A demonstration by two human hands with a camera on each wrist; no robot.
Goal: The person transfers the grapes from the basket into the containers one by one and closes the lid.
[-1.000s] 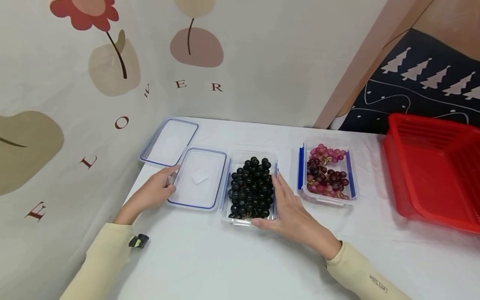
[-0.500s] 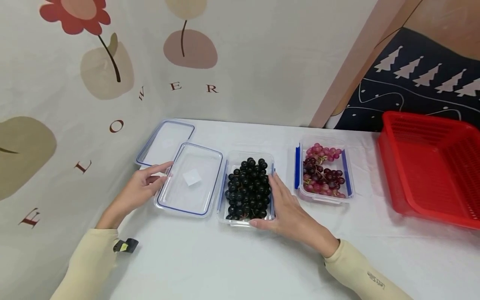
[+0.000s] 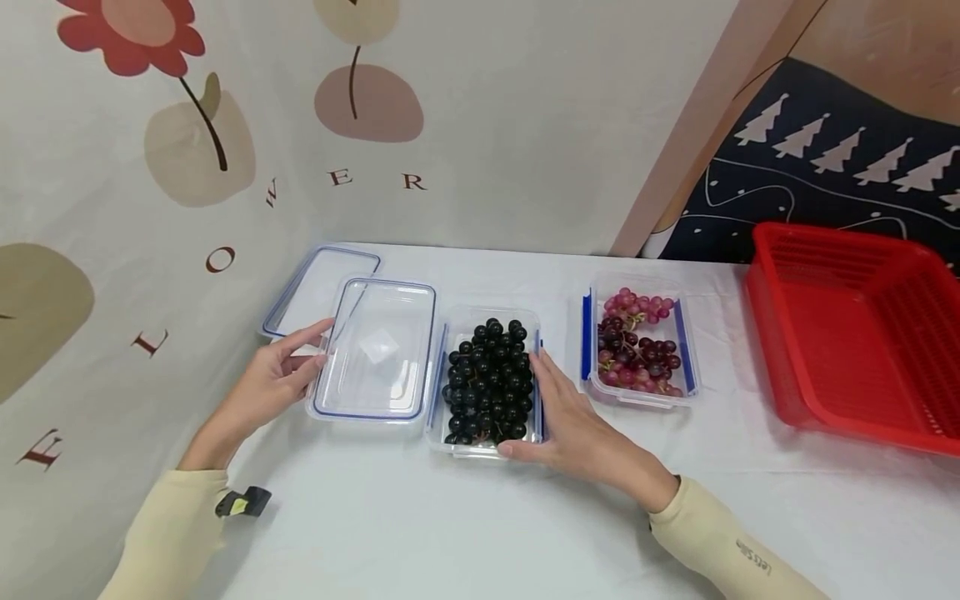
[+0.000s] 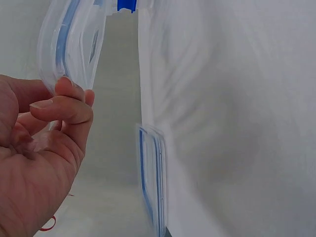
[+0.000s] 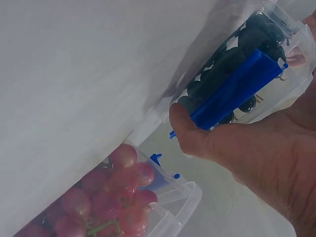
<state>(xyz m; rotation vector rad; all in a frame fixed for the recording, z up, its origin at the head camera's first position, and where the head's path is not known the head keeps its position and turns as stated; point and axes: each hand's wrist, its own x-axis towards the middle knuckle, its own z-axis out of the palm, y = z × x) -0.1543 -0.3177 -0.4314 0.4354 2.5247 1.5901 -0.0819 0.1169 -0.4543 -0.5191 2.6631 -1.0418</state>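
My left hand [image 3: 262, 383] pinches the left edge of a clear plastic lid [image 3: 405, 333] with a blue seal. In the left wrist view the thumb and fingers meet at the edge of this lid [image 4: 74, 44]. The lid lies left of a clear container [image 3: 441, 437] filled with black grapes [image 3: 487, 383]. My right hand [image 3: 581, 421] rests against that container's right side, fingers nearly straight, the thumb at its front corner. In the right wrist view a blue side latch [image 5: 237, 89] hangs beside the fingers.
Another blue-edged lid [image 3: 315, 283] lies at the back left, partly overlapped by the held one. On the right stands a clear container [image 3: 686, 358] of pink and dark red grapes [image 3: 637, 342]. Farther right is a red plastic basket [image 3: 780, 358]. Patterned cloth walls edge the white-covered table.
The left hand has drawn the lid left and turned it straighter, over part of the lid behind. The right hand stays at the black grapes' container. The head view has shifted slightly.
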